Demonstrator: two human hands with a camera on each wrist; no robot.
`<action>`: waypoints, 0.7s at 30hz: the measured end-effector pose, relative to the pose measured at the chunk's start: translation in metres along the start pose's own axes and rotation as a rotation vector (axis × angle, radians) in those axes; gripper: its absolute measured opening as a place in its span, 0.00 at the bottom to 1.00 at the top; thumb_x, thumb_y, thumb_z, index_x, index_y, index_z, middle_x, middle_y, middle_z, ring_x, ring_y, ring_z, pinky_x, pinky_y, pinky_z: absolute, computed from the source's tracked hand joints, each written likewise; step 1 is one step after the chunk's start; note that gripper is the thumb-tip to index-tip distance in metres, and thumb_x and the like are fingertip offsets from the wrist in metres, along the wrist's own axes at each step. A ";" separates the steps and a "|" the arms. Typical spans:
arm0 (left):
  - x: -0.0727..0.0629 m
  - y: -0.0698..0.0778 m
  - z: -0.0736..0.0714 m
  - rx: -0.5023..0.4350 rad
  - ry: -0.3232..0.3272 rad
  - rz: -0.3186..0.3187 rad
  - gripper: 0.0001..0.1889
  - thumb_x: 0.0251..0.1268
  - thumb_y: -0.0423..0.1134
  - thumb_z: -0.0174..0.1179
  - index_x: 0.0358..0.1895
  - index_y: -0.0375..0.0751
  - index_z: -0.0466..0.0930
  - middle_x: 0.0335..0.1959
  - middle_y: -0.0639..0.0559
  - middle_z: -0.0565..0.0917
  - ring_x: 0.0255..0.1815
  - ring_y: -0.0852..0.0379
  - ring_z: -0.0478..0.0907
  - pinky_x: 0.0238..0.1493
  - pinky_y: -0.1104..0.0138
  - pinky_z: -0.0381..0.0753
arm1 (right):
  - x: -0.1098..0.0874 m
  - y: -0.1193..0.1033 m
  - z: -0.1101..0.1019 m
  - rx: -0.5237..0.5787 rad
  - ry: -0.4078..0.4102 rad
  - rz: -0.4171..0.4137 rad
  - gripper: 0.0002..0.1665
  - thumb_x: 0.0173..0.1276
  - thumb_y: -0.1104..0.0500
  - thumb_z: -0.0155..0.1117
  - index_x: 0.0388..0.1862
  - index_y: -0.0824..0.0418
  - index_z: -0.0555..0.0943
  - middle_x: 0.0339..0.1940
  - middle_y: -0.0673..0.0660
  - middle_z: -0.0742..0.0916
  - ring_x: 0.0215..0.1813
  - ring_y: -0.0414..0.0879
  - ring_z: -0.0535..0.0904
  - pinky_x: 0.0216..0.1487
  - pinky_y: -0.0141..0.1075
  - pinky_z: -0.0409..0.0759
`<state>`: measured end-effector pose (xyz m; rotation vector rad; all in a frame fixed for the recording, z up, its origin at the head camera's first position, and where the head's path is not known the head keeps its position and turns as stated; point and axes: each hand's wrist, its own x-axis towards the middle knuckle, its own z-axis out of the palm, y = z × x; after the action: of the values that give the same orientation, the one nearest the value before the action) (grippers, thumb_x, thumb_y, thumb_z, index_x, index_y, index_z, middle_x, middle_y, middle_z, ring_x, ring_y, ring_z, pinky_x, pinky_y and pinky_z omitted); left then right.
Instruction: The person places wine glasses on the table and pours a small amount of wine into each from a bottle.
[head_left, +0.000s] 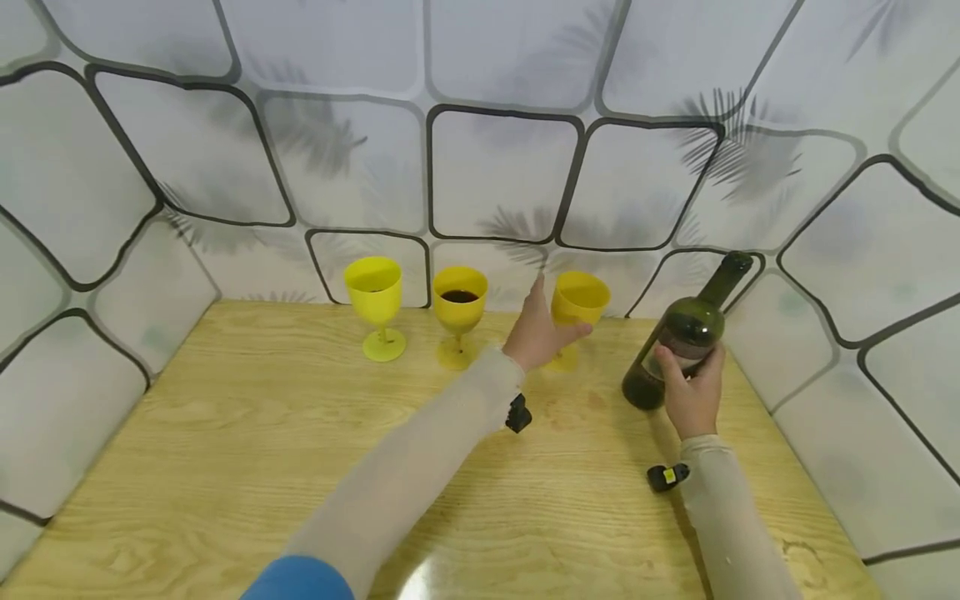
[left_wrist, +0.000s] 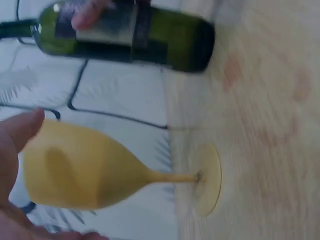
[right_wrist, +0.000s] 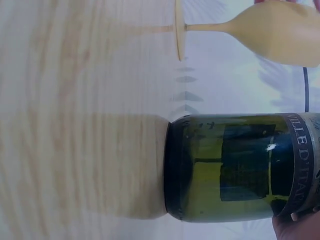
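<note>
My left hand [head_left: 538, 332] reaches to the rightmost yellow goblet [head_left: 581, 293], its thumb and fingers spread around the near side of the bowl. In the left wrist view this goblet [left_wrist: 85, 165] stands upright on its round foot, the thumb right at its rim. My right hand [head_left: 693, 392] grips a green glass wine bottle [head_left: 693, 321] round its label. The bottle has no cap showing, and its neck leans up and to the right in the head view. Dark liquid shows through the glass in the right wrist view, where the bottle's base [right_wrist: 175, 170] is close to the table.
Left of my left hand stand two more yellow goblets. The middle goblet [head_left: 459, 312] holds dark liquid; the leftmost goblet [head_left: 374, 292] shows a little dark inside. All are near the back edge of the wooden table [head_left: 262, 442], against a patterned wall [head_left: 502, 175].
</note>
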<state>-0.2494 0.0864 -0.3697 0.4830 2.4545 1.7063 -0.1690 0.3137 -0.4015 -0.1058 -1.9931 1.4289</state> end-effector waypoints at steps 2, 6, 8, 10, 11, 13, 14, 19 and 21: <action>-0.015 0.002 -0.001 -0.029 0.018 0.000 0.56 0.69 0.55 0.68 0.85 0.46 0.34 0.84 0.40 0.50 0.82 0.43 0.55 0.77 0.49 0.64 | 0.003 0.000 0.000 0.003 -0.011 -0.001 0.38 0.73 0.65 0.68 0.76 0.67 0.62 0.53 0.39 0.76 0.53 0.34 0.75 0.56 0.27 0.71; -0.055 0.005 -0.008 -0.067 -0.054 0.067 0.48 0.73 0.53 0.64 0.84 0.45 0.43 0.77 0.42 0.65 0.76 0.45 0.67 0.73 0.52 0.71 | 0.009 -0.001 0.000 -0.002 -0.064 0.007 0.39 0.74 0.63 0.67 0.78 0.64 0.60 0.56 0.41 0.76 0.57 0.33 0.74 0.60 0.28 0.71; -0.076 0.003 -0.016 -0.062 -0.118 0.113 0.43 0.74 0.52 0.64 0.83 0.46 0.50 0.72 0.45 0.71 0.72 0.49 0.72 0.71 0.55 0.73 | 0.013 0.002 -0.001 -0.015 -0.089 0.015 0.40 0.74 0.63 0.67 0.79 0.59 0.60 0.57 0.41 0.76 0.59 0.33 0.74 0.62 0.28 0.71; -0.096 -0.002 -0.026 -0.042 -0.160 0.149 0.38 0.75 0.51 0.63 0.80 0.46 0.56 0.67 0.49 0.76 0.68 0.52 0.75 0.69 0.57 0.75 | 0.017 0.005 -0.004 -0.019 -0.105 0.023 0.40 0.75 0.63 0.67 0.80 0.56 0.59 0.57 0.41 0.77 0.59 0.33 0.75 0.63 0.29 0.72; -0.105 -0.006 -0.032 -0.035 -0.162 0.164 0.35 0.75 0.51 0.63 0.79 0.46 0.60 0.65 0.50 0.78 0.66 0.53 0.77 0.68 0.57 0.76 | 0.019 0.010 -0.005 -0.029 -0.108 0.031 0.40 0.75 0.62 0.67 0.80 0.55 0.60 0.57 0.41 0.77 0.59 0.33 0.75 0.63 0.29 0.72; -0.119 -0.015 -0.047 -0.022 -0.132 0.175 0.32 0.75 0.50 0.64 0.76 0.48 0.65 0.60 0.52 0.80 0.63 0.53 0.78 0.67 0.56 0.77 | 0.025 0.021 -0.008 -0.047 -0.105 0.049 0.40 0.75 0.61 0.67 0.80 0.53 0.60 0.56 0.39 0.77 0.59 0.33 0.75 0.63 0.30 0.72; -0.124 -0.020 -0.056 -0.021 -0.103 0.174 0.30 0.75 0.50 0.64 0.74 0.47 0.67 0.59 0.52 0.80 0.62 0.51 0.79 0.67 0.55 0.77 | 0.027 0.026 -0.009 -0.060 -0.100 0.062 0.38 0.75 0.59 0.67 0.78 0.52 0.61 0.55 0.39 0.77 0.59 0.34 0.75 0.63 0.30 0.72; -0.136 -0.052 -0.106 -0.074 0.091 0.134 0.26 0.76 0.49 0.63 0.70 0.44 0.70 0.57 0.46 0.80 0.60 0.50 0.79 0.65 0.61 0.79 | 0.035 0.045 -0.018 -0.129 -0.095 0.124 0.41 0.74 0.53 0.69 0.79 0.49 0.60 0.61 0.46 0.77 0.64 0.41 0.74 0.69 0.39 0.72; -0.139 -0.064 -0.126 -0.130 0.167 0.106 0.25 0.78 0.47 0.61 0.70 0.42 0.69 0.59 0.44 0.80 0.60 0.51 0.78 0.62 0.67 0.79 | 0.035 0.046 -0.022 -0.143 -0.126 0.152 0.49 0.72 0.51 0.71 0.82 0.49 0.53 0.69 0.53 0.74 0.72 0.47 0.70 0.76 0.45 0.67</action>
<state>-0.1651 -0.0912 -0.3956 0.4819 2.4456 2.0105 -0.1973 0.3652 -0.4212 -0.2397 -2.2312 1.4154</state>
